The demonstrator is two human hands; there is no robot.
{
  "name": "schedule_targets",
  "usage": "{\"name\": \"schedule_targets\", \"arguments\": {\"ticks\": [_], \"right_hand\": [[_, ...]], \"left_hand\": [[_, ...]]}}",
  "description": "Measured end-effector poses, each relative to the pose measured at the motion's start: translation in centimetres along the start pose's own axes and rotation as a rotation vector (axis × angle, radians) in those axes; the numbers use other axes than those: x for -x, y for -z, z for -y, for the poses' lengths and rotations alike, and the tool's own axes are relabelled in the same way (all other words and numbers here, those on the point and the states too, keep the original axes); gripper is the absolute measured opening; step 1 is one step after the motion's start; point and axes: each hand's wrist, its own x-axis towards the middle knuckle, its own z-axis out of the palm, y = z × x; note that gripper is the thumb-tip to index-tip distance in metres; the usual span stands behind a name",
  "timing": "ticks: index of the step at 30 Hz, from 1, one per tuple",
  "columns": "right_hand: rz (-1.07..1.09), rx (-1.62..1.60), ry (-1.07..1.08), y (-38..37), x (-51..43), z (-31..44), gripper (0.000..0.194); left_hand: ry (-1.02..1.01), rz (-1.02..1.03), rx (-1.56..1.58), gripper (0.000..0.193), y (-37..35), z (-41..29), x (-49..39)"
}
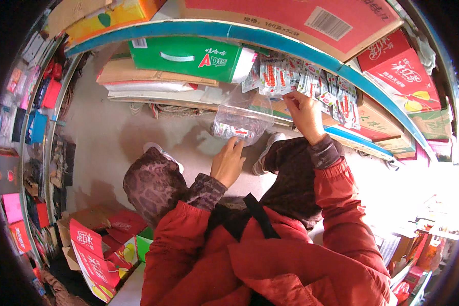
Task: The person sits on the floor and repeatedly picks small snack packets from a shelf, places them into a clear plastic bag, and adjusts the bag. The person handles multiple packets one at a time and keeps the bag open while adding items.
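A clear plastic container [248, 111] stands tilted in front of the lower shelf, with several small printed packets [231, 131] inside at its near end. My left hand [228, 160] is at the near end of this container, fingertips by the packets; whether it grips anything is unclear. My right hand [303, 113] reaches to the shelf, thumb and fingertips together at the lower edge of a pile of silver-white sachets with red print [279, 76]. Whether a sachet is pinched there cannot be told. More such sachets [344, 101] hang over the shelf edge to the right.
A green carton [187, 57] lies left of the sachets under a blue shelf edge [214, 28]. Large cartons [290, 23] sit above. Open red cartons [95, 248] stand at the lower left, and stocked shelves [38, 126] run along the left side. My knees flank the container.
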Motion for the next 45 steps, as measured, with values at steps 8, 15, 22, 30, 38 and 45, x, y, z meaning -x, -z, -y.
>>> {"name": "schedule_targets", "arguments": {"ticks": [8,15,22,30,38,45], "right_hand": [[-0.194,0.227,-0.094,2.0,0.0,-3.0,0.014],[-0.159,0.307,-0.088,1.4,1.1,-4.5,0.043],[-0.123,0.391,-0.004,0.3,0.2,-4.1,0.055],[-0.099,0.501,0.001,-0.6,0.0,-4.1,0.052],[-0.069,0.490,0.010,-0.9,0.1,-4.5,0.044],[-0.048,0.523,0.045,-0.9,0.3,-4.6,0.032]], "left_hand": [[-0.045,-0.100,0.054,0.038,0.6,-1.4,-0.8],[-0.100,-0.111,0.092,0.035,0.3,-2.4,-1.5],[-0.131,-0.085,0.141,0.031,0.2,-3.2,-2.0],[-0.119,-0.080,0.171,0.030,0.5,-3.1,-1.9],[-0.129,-0.067,0.158,0.030,0.6,-3.0,-1.8],[-0.134,-0.073,0.165,0.030,0.6,-3.0,-1.7]]}}
